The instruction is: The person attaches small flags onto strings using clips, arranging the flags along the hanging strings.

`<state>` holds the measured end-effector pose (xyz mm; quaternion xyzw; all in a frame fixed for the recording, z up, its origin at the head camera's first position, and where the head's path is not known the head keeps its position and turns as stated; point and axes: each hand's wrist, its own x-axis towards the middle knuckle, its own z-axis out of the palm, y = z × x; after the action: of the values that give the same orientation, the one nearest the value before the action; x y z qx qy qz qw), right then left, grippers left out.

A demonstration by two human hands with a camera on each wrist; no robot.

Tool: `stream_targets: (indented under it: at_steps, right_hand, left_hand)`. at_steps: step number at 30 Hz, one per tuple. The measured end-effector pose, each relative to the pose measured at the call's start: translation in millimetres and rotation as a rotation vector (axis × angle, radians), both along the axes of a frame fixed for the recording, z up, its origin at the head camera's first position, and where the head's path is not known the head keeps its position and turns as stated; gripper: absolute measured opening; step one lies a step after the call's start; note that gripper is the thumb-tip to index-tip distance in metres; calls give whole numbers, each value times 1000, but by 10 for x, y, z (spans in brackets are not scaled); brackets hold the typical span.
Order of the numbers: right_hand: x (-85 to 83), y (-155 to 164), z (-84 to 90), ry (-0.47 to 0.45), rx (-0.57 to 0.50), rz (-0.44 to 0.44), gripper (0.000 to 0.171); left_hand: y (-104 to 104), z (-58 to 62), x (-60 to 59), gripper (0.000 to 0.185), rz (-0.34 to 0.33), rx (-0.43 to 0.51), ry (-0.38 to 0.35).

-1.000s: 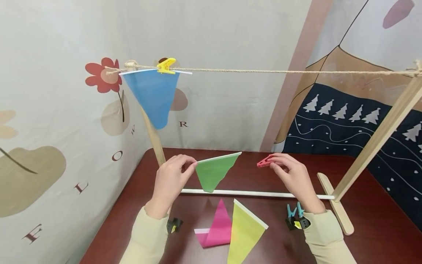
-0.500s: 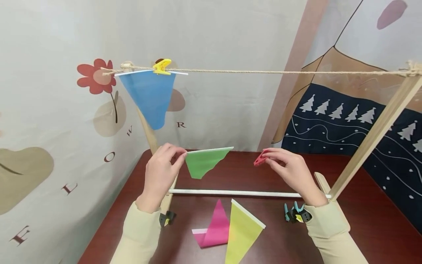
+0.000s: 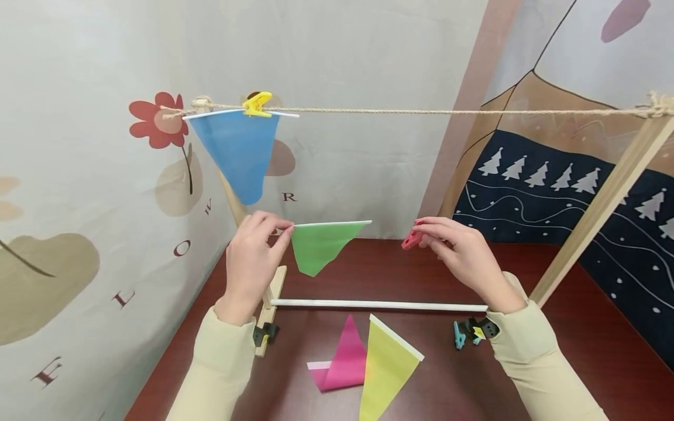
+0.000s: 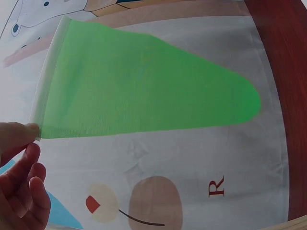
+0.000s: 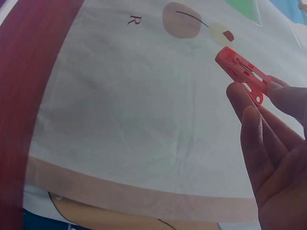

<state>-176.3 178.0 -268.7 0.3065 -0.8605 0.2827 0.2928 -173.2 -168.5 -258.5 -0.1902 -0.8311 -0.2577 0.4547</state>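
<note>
The left hand (image 3: 251, 263) pinched one top corner of the green triangular fabric pennant (image 3: 321, 245), held aloft below the twine line (image 3: 447, 112). It looked light and limp, best gripped along its white hem. The right hand (image 3: 463, 254) pinched a small red plastic clothespin (image 3: 411, 239), rigid and springy. No containers showed.

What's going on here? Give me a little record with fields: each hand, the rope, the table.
left hand: pinches the white-edged corner of a green flag, held in the air
right hand: pinches a red clip
rope: strung between wooden posts; a blue flag hangs from it under a yellow clip
table: pink flag, yellow-green flag and teal clips lie on it
</note>
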Motion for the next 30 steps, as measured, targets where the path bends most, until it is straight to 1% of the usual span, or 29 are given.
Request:
stream_targets:
  at_steps: [6, 15, 18, 21, 24, 26, 30]
  right_hand:
    - [-12, -19, 146, 39, 49, -20, 29]
    - [-39, -29, 286, 100, 87, -9, 24]
    - [-44, -47, 316, 108, 94, -6, 25]
    - [-48, -61, 335, 111, 94, -3, 26]
    - [-50, -65, 347, 114, 93, -5, 27]
    - [-48, -56, 353, 118, 92, -8, 27]
    - [-48, -27, 377, 127, 93, -6, 29]
  left_hand:
    - [12, 138, -3, 6, 18, 3, 50]
    - [-18, 252, 3, 7, 42, 8, 123]
    - [-62, 303, 10, 6, 45, -1, 146]
    - [-132, 379, 39, 7, 44, -4, 168]
    - [-206, 461, 70, 9, 33, 15, 189]
    - [-248, 510, 87, 11, 36, 21, 188]
    - [-313, 586, 109, 10, 48, 43, 187]
